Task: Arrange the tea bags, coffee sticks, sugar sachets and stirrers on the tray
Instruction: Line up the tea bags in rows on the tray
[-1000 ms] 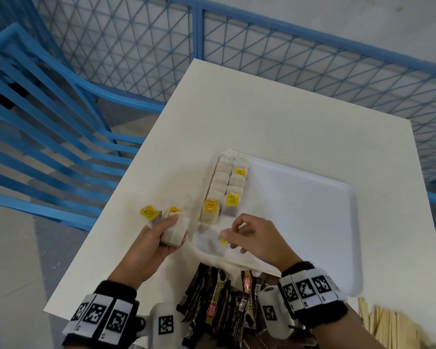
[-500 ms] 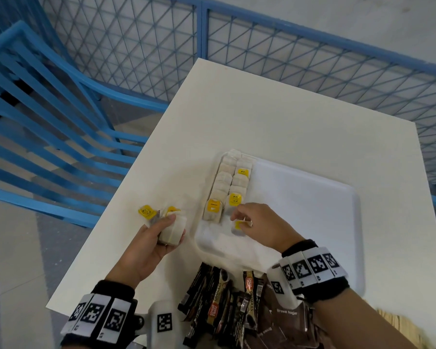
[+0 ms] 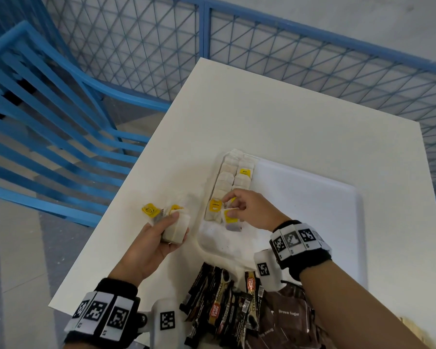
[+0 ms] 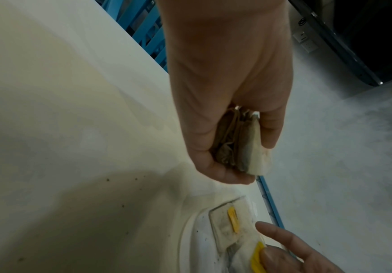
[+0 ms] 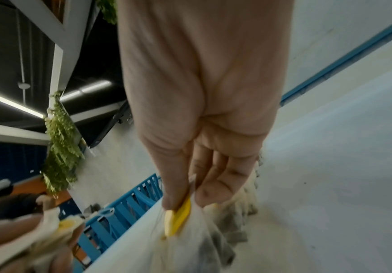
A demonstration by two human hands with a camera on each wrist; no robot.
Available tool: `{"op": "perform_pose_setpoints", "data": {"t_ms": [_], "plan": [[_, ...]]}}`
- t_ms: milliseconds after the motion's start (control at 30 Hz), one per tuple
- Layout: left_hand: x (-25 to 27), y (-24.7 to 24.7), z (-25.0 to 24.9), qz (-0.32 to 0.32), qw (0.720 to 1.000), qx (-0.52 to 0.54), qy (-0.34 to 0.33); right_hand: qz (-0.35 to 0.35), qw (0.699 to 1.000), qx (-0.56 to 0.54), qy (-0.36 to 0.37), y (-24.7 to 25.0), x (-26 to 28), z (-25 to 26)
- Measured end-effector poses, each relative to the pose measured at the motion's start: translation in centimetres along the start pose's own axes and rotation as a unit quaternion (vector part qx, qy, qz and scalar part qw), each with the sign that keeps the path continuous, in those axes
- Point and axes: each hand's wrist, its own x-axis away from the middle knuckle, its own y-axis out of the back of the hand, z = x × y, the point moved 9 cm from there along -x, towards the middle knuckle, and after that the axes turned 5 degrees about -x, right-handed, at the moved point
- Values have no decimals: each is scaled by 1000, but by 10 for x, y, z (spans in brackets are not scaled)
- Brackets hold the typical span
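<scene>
A tea bag (image 3: 230, 219) is pinched by its yellow tag in the right hand (image 3: 252, 210) over the tray (image 3: 312, 222), beside two tea-bag rows (image 3: 233, 177). A stack of tea bags (image 3: 175, 227) is gripped in the left hand (image 3: 151, 243) above the table (image 3: 275, 122).

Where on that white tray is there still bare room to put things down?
The tray is bare right of the two tea bag rows, out to its right rim. Its near-left corner is crowded: right hand, left hand, and coffee sticks against the near rim.
</scene>
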Motion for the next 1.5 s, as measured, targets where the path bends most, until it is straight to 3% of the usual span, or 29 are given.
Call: {"op": "perform_pose_setpoints", "data": {"t_ms": [167,467,567,733,800,933,1100,1233,1367,1500], "plan": [[-1,-2,2,2,1000,1,3,-85,996,22,5,13,-3,-2],[2,-19,3,27,999,16,13,-136,971,181,75,12,-1,17],[0,-21,2,28,1000,13,5,-169,969,124,128,5,11,38],[-1,-30,1,57,998,-21,-13,-91,988,-57,108,-28,25,51],[0,-34,2,68,997,-38,-14,-76,990,-70,97,-36,27,48],[1,-34,7,72,996,-44,-10,-98,990,-77,59,-35,26,34],[-1,-23,10,43,999,-25,-3,-108,976,-187,7,-28,25,11],[-1,-9,11,10,1000,-16,-1,-147,982,-116,-8,-19,20,-1],[0,1,10,8,1000,-3,-7,-114,993,-6,-2,-23,13,6],[0,5,9,8,1000,8,-13,-76,997,7,-3,-29,8,14]]}}
